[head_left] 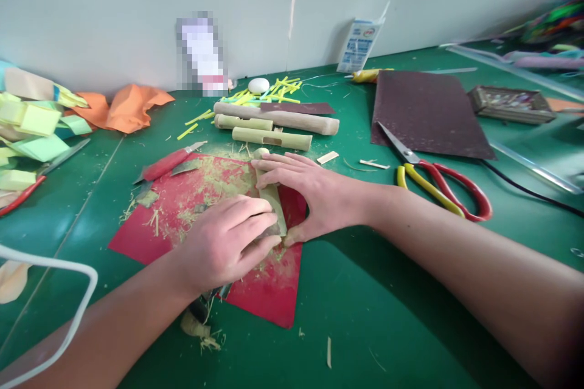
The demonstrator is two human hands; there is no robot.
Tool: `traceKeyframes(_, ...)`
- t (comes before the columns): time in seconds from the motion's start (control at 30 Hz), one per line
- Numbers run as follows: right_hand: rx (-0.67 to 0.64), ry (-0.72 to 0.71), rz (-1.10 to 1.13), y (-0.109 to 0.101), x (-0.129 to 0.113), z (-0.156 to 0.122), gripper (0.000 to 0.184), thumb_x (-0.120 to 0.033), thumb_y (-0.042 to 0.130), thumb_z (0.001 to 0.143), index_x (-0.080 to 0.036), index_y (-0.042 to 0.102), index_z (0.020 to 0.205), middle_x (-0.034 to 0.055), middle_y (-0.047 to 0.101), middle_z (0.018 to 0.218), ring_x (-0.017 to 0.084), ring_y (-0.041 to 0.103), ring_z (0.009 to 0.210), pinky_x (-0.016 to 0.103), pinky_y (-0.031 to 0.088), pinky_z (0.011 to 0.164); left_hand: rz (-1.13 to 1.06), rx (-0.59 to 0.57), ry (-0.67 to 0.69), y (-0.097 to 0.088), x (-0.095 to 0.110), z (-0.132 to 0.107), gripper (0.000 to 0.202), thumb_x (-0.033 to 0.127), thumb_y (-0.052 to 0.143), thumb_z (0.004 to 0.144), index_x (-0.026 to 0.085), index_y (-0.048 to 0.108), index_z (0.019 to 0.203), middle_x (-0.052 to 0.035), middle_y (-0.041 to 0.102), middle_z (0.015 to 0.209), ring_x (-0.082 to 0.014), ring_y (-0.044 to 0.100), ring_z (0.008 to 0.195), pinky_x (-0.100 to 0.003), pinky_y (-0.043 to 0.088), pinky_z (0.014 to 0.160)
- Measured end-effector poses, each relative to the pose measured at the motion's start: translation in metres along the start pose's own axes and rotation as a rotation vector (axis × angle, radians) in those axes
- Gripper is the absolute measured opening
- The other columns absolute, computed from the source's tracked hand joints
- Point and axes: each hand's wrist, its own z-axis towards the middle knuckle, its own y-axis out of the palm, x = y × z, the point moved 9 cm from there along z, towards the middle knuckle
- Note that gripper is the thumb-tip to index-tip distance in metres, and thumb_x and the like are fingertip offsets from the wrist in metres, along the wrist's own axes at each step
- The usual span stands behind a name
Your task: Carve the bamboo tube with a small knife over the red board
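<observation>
Pinning pale green bamboo strip (272, 197) on red plastic mat (269, 298), my right grip (314, 194) spread flat; left grip (225, 243) closed on its near end, likely shaving; next stroke needs steady pressure.

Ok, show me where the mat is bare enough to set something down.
Bare: green mat in front of the red sheet; also left of it, toward the paper pile. Crowded: beyond the sheet, bamboo sticks, yellow strips, knife.
</observation>
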Motion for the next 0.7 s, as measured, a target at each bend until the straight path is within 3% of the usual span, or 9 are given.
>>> traceKeyframes(0.37, -0.008, 0.0, 0.034, 0.002, 0.002, 0.0, 0.079, -0.054, 0.076, 0.06, -0.025, 0.045, 0.127, 0.0102, 0.033, 0.15, 0.029, 0.018, 0.143, 0.052, 0.017, 0.113, -0.009, -0.017, 0.089, 0.002, 0.007, -0.005, 0.026, 0.024, 0.068, 0.081, 0.013, 0.06, 0.103, -0.0086, 0.064, 0.102, -0.0187, 0.058, 0.093, -0.033, 0.052, 0.081)
traceKeyframes(0.7, -0.009, -0.004, 0.049, 0.003, 0.003, 0.001, 0.081, -0.055, 0.077, 0.058, -0.025, 0.045, 0.126, 0.01, 0.033, 0.15, 0.029, 0.017, 0.143, 0.052, 0.017, 0.113, 0.163, 0.063, 0.172, -0.006, 0.022, 0.0, 0.013, 0.012, 0.064, 0.081, 0.011, 0.064, 0.094, -0.006, 0.069, 0.095, -0.0194, 0.062, 0.097, -0.033, 0.052, 0.087)
